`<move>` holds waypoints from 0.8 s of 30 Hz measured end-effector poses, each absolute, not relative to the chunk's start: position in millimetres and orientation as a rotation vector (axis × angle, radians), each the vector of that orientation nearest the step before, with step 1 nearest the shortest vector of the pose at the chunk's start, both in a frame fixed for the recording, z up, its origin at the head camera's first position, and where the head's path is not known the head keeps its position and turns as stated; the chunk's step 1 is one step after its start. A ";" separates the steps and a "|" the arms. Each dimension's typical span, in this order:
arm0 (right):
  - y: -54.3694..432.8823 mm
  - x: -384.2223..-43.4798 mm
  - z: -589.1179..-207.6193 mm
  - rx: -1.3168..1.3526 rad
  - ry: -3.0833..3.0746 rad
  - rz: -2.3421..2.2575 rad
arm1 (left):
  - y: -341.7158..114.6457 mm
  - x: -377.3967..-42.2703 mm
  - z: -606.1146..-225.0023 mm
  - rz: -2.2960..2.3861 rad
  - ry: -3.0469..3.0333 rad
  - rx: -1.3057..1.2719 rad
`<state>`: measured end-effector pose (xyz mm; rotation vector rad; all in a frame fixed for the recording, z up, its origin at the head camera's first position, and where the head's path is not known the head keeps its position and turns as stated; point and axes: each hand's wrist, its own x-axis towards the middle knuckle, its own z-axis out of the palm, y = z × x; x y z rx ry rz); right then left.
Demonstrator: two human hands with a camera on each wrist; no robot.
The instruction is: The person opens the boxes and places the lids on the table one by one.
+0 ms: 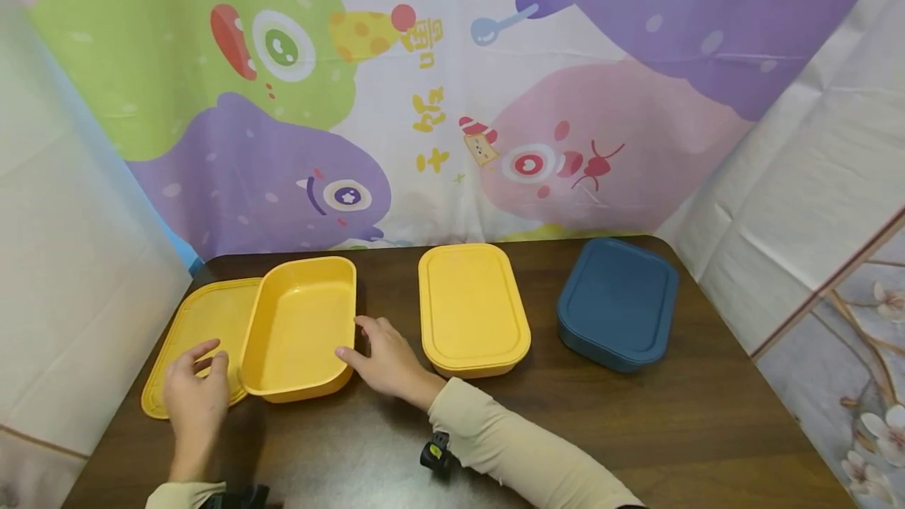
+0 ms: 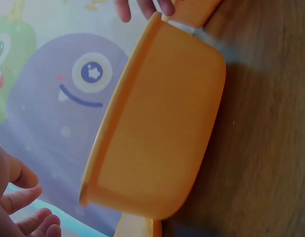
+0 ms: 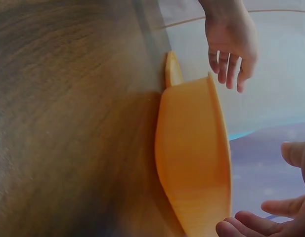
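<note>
An uncovered yellow lunch box (image 1: pixel 300 328) stands on the table at the left, its inside bare. Beside it, overlapped by its left edge in the head view, lies a yellow lid (image 1: pixel 212 320). Above that lid hovers my left hand (image 1: pixel 196 391), fingers loosely bent and holding nothing. My right hand (image 1: pixel 389 360) is at the box's right rim, thumb and fingers spread with fingertips right by the edge. In the right wrist view, fingers (image 3: pixel 251 224) show beside the upright box wall (image 3: pixel 194 143).
A second yellow lunch box (image 1: pixel 472 309) with its lid on stands mid-table, right of the uncovered one. Farther right is a lidded dark blue lunch box (image 1: pixel 617 301). A cartoon-printed cloth (image 1: pixel 438 203) hangs behind the brown table (image 1: pixel 566 422).
</note>
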<state>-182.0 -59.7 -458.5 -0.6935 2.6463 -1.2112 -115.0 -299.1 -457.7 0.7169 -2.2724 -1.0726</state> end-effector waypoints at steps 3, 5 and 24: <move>-58.3 -182.6 -453.3 -0.726 2.662 -1.201 | -295.3 -117.0 -455.6 -1.068 -2.275 0.696; -57.5 -183.1 -450.3 -0.741 2.669 -1.193 | -292.5 -118.7 -454.1 -1.070 -2.272 0.684; -44.9 -202.4 -421.6 -0.817 2.695 -1.090 | -268.0 -134.2 -434.3 -1.135 -2.342 0.496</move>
